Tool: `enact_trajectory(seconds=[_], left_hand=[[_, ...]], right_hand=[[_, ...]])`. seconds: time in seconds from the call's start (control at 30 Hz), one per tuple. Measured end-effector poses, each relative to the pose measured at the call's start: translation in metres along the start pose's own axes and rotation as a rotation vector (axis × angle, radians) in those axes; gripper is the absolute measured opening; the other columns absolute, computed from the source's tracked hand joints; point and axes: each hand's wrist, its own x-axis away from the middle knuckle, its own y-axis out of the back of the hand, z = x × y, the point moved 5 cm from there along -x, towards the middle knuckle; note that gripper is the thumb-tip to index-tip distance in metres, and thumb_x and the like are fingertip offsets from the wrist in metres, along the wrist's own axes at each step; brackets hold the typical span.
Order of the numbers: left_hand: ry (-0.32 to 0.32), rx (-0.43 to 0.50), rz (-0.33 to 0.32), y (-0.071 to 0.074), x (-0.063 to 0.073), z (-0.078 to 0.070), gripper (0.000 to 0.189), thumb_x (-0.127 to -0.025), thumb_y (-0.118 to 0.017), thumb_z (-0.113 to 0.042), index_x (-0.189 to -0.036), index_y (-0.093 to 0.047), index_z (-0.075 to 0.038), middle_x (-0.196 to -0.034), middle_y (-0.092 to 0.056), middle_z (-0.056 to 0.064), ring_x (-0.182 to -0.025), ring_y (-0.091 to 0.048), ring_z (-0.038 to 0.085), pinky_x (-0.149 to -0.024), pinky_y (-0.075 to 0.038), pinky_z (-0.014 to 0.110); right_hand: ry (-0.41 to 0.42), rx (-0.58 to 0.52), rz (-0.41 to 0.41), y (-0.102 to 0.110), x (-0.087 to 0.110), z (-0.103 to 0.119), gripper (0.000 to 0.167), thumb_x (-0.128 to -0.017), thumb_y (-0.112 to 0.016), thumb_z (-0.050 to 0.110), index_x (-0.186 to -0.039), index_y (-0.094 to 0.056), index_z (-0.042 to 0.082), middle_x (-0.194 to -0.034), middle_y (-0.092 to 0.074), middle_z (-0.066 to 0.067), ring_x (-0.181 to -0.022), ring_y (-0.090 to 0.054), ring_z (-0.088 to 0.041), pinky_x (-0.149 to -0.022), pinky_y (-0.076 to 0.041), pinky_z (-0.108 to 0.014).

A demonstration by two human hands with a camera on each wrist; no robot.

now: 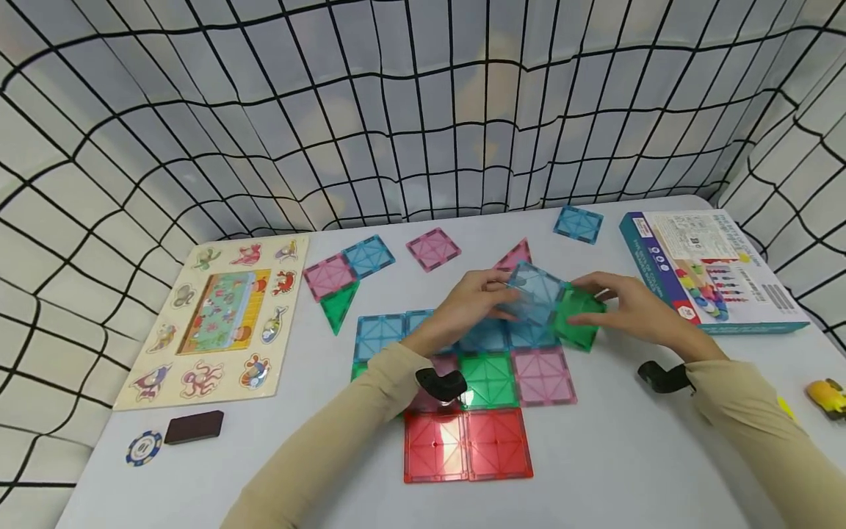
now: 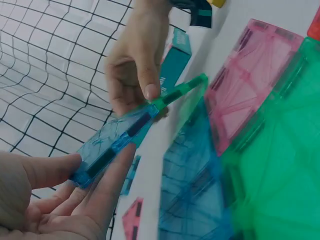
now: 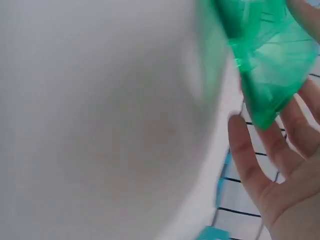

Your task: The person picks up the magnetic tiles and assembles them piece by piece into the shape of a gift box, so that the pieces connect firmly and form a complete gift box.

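Observation:
My left hand [image 1: 468, 307] pinches a clear blue square magnetic tile [image 1: 537, 288] between thumb and fingers, raised and tilted over the flat tile layout. At the blue tile's right edge is a green magnetic tile [image 1: 579, 317], meeting it edge to edge in the left wrist view. My right hand [image 1: 637, 312] holds that green tile [image 3: 280, 70] by its outer side, thumb on one face and fingers behind. Beneath lie joined tiles: a row of blue ones [image 1: 380, 336], a green square [image 1: 489, 380], a pink square [image 1: 544, 376] and two red squares [image 1: 499, 444] at the front.
Loose at the back are a pink square [image 1: 432, 249], a pink triangle [image 1: 515, 256] and a blue square [image 1: 578, 224]. A joined pink, blue and green group [image 1: 330, 278] lies left, beside a wooden puzzle board [image 1: 287, 345]. A boxed toy [image 1: 717, 268] sits right. Black netting surrounds the table.

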Motion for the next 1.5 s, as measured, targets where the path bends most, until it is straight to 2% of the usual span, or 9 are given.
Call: enact_trajectory(seconds=[0.13,0.3,0.5,0.67,0.77,1.0,1.27,1.4,1.5], left_hand=[[-0.030,-0.056,0.014,0.015,0.010,-0.010,0.047,-0.108,-0.055,-0.003,-0.151,-0.042,0.011,-0.131,-0.062,0.026,-0.120,-0.065,0.036,-0.096,-0.059,0.043],[-0.056,-0.115,-0.007,0.043,0.029,-0.020,0.041,-0.108,-0.054,-0.004,-0.145,-0.047,0.011,-0.128,-0.062,0.023,-0.116,-0.066,0.034,-0.097,-0.059,0.040],[-0.034,-0.133,-0.161,0.102,0.069,-0.023,0.032,-0.110,-0.050,-0.005,-0.138,-0.047,0.010,-0.129,-0.064,0.024,-0.114,-0.068,0.027,-0.101,-0.056,0.045],[0.041,-0.119,-0.279,0.137,0.086,-0.010,0.030,-0.110,-0.048,-0.005,-0.135,-0.043,0.011,-0.124,-0.064,0.022,-0.113,-0.066,0.023,-0.104,-0.054,0.047],[0.081,-0.109,-0.301,0.142,0.086,0.000,0.033,-0.110,-0.046,-0.006,-0.137,-0.038,0.011,-0.124,-0.057,0.020,-0.120,-0.062,0.029,-0.108,-0.051,0.048],[0.107,-0.117,-0.305,0.139,0.079,0.011,0.043,-0.111,-0.043,-0.005,-0.148,-0.030,0.010,-0.142,-0.045,0.030,-0.132,-0.054,0.045,-0.110,-0.049,0.051],[0.141,-0.168,-0.319,0.141,0.074,0.012,0.049,-0.111,-0.045,-0.007,-0.153,-0.027,0.009,-0.149,-0.042,0.030,-0.135,-0.049,0.041,-0.112,-0.046,0.052],[0.157,-0.178,-0.330,0.141,0.073,0.013,0.049,-0.111,-0.046,-0.007,-0.154,-0.028,0.007,-0.150,-0.040,0.029,-0.134,-0.050,0.041,-0.112,-0.046,0.052],[0.171,-0.233,-0.335,0.139,0.070,0.016,0.055,-0.110,-0.049,-0.006,-0.158,-0.025,0.004,-0.151,-0.040,0.028,-0.133,-0.053,0.040,-0.109,-0.049,0.051]], right_hand=[[-0.039,-0.075,0.007,0.000,-0.001,0.000,0.029,-0.097,-0.073,0.003,-0.126,-0.071,-0.001,-0.116,-0.073,-0.010,-0.102,-0.063,-0.002,-0.091,-0.048,-0.010],[0.029,-0.138,-0.029,0.002,-0.013,0.014,0.020,-0.097,-0.070,-0.004,-0.116,-0.075,0.000,-0.109,-0.074,-0.005,-0.098,-0.064,-0.003,-0.091,-0.050,-0.010],[0.035,-0.102,-0.087,0.005,-0.033,0.024,0.024,-0.098,-0.070,-0.003,-0.121,-0.073,-0.003,-0.114,-0.073,-0.015,-0.099,-0.062,0.001,-0.092,-0.049,-0.008],[0.036,-0.077,-0.053,-0.003,-0.064,0.033,0.029,-0.103,-0.064,0.002,-0.132,-0.069,-0.003,-0.130,-0.069,-0.020,-0.120,-0.063,-0.020,-0.109,-0.051,-0.044],[-0.006,-0.118,-0.003,-0.015,-0.088,0.037,0.032,-0.107,-0.060,0.008,-0.137,-0.065,-0.002,-0.136,-0.066,-0.021,-0.122,-0.062,-0.033,-0.102,-0.053,-0.057],[-0.095,-0.154,0.098,-0.045,-0.127,0.034,0.033,-0.109,-0.057,0.012,-0.139,-0.066,0.000,-0.136,-0.066,-0.021,-0.111,-0.063,-0.031,-0.084,-0.059,-0.038],[0.009,-0.027,0.158,-0.061,-0.132,0.036,0.031,-0.105,-0.061,0.004,-0.135,-0.068,-0.001,-0.128,-0.069,-0.021,-0.111,-0.066,-0.036,-0.111,-0.038,-0.063],[0.040,0.028,0.177,-0.066,-0.132,0.039,0.036,-0.104,-0.064,0.005,-0.139,-0.064,-0.002,-0.125,-0.068,-0.020,-0.104,-0.067,-0.035,-0.110,-0.039,-0.064],[0.047,0.059,0.202,-0.070,-0.133,0.041,0.039,-0.103,-0.065,0.005,-0.141,-0.062,-0.004,-0.123,-0.068,-0.020,-0.105,-0.065,-0.032,-0.094,-0.054,-0.052]])
